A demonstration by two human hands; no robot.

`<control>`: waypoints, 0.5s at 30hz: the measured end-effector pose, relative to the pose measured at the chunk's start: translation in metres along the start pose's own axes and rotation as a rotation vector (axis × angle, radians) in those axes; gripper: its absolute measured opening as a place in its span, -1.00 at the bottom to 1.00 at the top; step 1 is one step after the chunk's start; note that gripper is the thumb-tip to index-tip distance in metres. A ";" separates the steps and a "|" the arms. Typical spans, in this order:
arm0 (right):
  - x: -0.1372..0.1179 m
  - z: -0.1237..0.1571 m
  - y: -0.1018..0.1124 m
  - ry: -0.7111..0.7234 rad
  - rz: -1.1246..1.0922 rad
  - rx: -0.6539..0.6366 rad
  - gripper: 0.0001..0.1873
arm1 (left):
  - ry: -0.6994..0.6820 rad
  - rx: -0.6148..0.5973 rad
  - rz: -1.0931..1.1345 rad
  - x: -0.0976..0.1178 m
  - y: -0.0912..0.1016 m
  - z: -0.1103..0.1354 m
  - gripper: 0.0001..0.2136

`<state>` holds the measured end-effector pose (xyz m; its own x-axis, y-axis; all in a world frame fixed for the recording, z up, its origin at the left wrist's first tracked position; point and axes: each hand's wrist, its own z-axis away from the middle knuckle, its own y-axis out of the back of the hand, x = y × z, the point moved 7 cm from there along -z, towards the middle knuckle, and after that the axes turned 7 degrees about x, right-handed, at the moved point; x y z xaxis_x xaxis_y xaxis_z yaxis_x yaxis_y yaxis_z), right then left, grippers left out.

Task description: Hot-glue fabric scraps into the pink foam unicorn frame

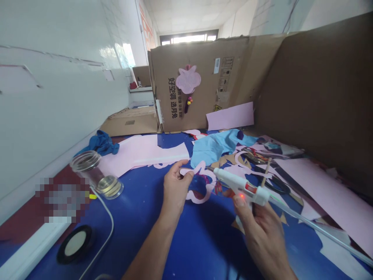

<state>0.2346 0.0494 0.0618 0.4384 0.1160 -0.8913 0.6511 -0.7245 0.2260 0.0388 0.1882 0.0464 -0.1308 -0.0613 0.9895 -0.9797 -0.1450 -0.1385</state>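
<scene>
My left hand [175, 186] pinches the left edge of a pink cut-out paper frame [204, 191], a flower-like outline lying over the blue tabletop [163, 241]. My right hand [262, 229] is wrapped around the grip of a white hot glue gun [241, 184] with a red light glowing on its side. The gun's nozzle points left at the top of the pink frame, close to it; I cannot tell if it touches. A clear glue stick [317, 229] juts from the back of the gun toward the lower right.
Pink paper sheets [140, 155], a light blue sheet [215, 146] and mixed scraps lie behind the hands. A glass jar [94, 175] lies on its side at left, near a blue cloth [100, 143]. Cardboard walls [314, 97] stand behind and right, with a pink ornament [188, 79] hung on them. A tape roll [75, 244] and white cable [107, 221] lie at lower left.
</scene>
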 end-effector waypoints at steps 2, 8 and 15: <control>0.005 -0.004 0.005 -0.083 -0.007 0.075 -0.45 | 0.019 -0.012 -0.002 0.000 -0.001 0.001 -0.56; 0.011 -0.019 0.001 -0.257 -0.150 0.068 -0.49 | 0.063 -0.104 0.089 0.009 -0.006 0.007 -0.60; 0.013 -0.026 -0.014 -0.319 -0.378 0.044 -0.14 | 0.167 -0.190 0.196 0.008 -0.012 0.015 -0.59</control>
<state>0.2470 0.0787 0.0569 -0.0397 0.1675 -0.9851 0.6980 -0.7007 -0.1473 0.0519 0.1749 0.0550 -0.3271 0.0950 0.9402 -0.9423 0.0420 -0.3321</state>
